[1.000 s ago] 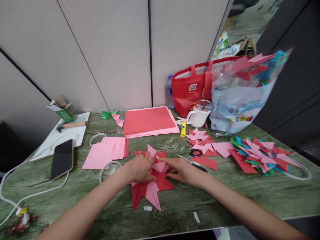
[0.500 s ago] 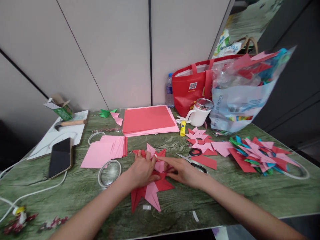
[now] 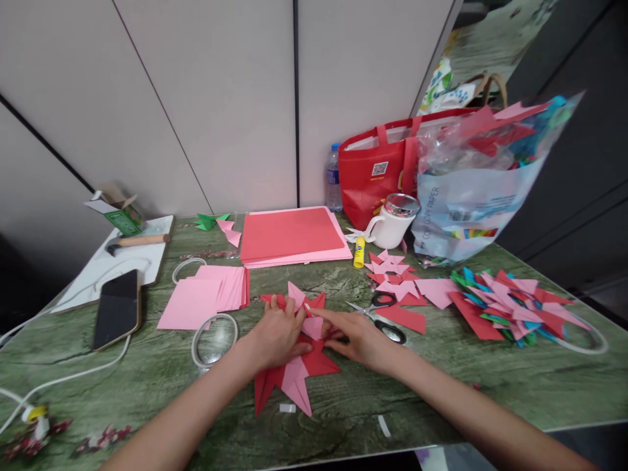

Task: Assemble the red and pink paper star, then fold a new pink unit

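Note:
A folded red and pink paper star (image 3: 297,383) lies on the table in front of me, its middle partly hidden by my hands. My left hand (image 3: 279,332) rests on its upper left, fingers bent and closed on the folded points. My right hand (image 3: 357,337) reaches in from the right, with thumb and fingers closed on a pink flap (image 3: 313,327) of the star; the fingertips are partly hidden. Right of my right hand lie black-handled scissors (image 3: 390,330). A roll of tape (image 3: 214,340) lies flat left of my left hand.
Pink paper squares (image 3: 189,304) and larger red sheets (image 3: 293,235) lie beyond. A glue stick (image 3: 359,252), white mug (image 3: 391,226), folded pieces (image 3: 520,304) and plastic bag (image 3: 458,203) are to the right. A phone (image 3: 116,311) and hammer (image 3: 142,241) are left. Paper scraps (image 3: 383,426) lie near the front edge.
The lower points of the star have shifted slightly left. Both hands stay in nearly the same place on it.

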`<state>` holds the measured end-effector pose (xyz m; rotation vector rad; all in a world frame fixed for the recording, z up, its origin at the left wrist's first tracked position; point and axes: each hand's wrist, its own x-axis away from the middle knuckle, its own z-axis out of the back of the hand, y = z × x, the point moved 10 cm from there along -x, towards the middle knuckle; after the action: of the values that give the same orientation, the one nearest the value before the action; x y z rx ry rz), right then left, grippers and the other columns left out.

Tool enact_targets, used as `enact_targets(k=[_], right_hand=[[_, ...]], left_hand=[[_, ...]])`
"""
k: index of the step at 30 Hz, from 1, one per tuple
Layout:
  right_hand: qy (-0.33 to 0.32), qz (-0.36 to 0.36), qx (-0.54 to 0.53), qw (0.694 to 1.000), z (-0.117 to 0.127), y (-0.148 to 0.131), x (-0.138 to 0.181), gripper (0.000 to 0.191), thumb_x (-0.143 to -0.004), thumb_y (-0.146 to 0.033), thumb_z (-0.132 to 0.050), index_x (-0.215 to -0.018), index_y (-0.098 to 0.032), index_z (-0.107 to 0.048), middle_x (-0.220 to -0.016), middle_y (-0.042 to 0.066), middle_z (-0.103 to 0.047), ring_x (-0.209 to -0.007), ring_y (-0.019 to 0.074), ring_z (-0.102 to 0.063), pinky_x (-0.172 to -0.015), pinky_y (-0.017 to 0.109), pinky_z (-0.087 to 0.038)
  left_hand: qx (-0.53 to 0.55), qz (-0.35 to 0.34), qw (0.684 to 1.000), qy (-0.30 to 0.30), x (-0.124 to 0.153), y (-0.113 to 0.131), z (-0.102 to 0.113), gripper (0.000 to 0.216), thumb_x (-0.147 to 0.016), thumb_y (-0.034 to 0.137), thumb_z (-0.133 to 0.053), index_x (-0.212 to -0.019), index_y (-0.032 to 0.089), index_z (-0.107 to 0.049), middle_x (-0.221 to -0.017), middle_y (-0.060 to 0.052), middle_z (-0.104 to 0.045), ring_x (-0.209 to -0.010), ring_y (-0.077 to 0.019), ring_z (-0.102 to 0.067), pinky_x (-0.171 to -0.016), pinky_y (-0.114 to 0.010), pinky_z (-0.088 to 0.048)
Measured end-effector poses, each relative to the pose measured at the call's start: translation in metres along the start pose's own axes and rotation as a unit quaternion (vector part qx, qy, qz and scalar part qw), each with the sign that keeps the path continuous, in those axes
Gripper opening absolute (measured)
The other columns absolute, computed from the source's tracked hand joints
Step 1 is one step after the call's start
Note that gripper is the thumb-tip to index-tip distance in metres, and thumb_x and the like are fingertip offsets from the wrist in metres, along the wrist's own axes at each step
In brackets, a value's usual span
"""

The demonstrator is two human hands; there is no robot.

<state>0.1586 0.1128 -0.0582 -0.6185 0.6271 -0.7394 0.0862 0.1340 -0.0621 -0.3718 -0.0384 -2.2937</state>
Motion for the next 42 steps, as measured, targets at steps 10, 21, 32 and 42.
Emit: enact_targets(k=[10, 21, 32, 42], right_hand=[[0.017, 0.024, 0.036, 0.999, 0.001, -0.003, 0.002, 0.067, -0.081, -0.009, -0.057, -0.140, -0.025, -0.029, -0.088, 0.005, -0.066, -0.075, 0.0156, -0.062, -0.069, 0.029, -0.052], [0.006, 0.059, 0.115, 0.992, -0.004, -0.009, 0.003, 0.060, -0.087, -0.013, -0.049, -0.140, -0.023, -0.026, -0.083, 0.004, -0.066, -0.073, 0.0165, -0.061, -0.068, 0.029, -0.050], [-0.029, 0.066, 0.220, 0.973, -0.015, -0.016, 0.017, 0.057, -0.088, -0.012, -0.045, -0.142, -0.018, -0.024, -0.099, 0.012, -0.066, -0.091, 0.0223, -0.061, -0.073, 0.032, -0.052], [-0.081, 0.063, 0.306, 0.947, -0.029, -0.025, 0.030, 0.078, -0.074, 0.003, -0.039, -0.145, -0.012, -0.010, -0.112, 0.012, -0.063, -0.100, 0.0225, -0.058, -0.084, 0.036, -0.050]], left_hand=[[0.000, -0.013, 1.000, 0.024, -0.001, 0.001, 0.000, 0.049, -0.082, 0.048, -0.053, -0.114, 0.010, -0.049, -0.110, -0.019, -0.053, -0.106, -0.0347, -0.053, -0.091, -0.053, -0.036], [0.001, 0.004, 0.999, 0.043, -0.002, 0.001, -0.001, 0.052, -0.080, 0.052, -0.054, -0.110, 0.010, -0.052, -0.108, -0.019, -0.053, -0.103, -0.0353, -0.053, -0.090, -0.054, -0.037], [-0.005, 0.009, 0.999, 0.050, -0.002, 0.001, 0.000, 0.052, -0.080, 0.052, -0.053, -0.109, 0.010, -0.054, -0.107, -0.020, -0.054, -0.101, -0.0373, -0.054, -0.089, -0.054, -0.037], [0.014, 0.034, 0.999, 0.030, -0.003, -0.002, 0.000, 0.050, -0.080, 0.049, -0.055, -0.111, 0.010, -0.052, -0.116, -0.022, -0.050, -0.110, -0.0390, -0.049, -0.091, -0.054, -0.036]])
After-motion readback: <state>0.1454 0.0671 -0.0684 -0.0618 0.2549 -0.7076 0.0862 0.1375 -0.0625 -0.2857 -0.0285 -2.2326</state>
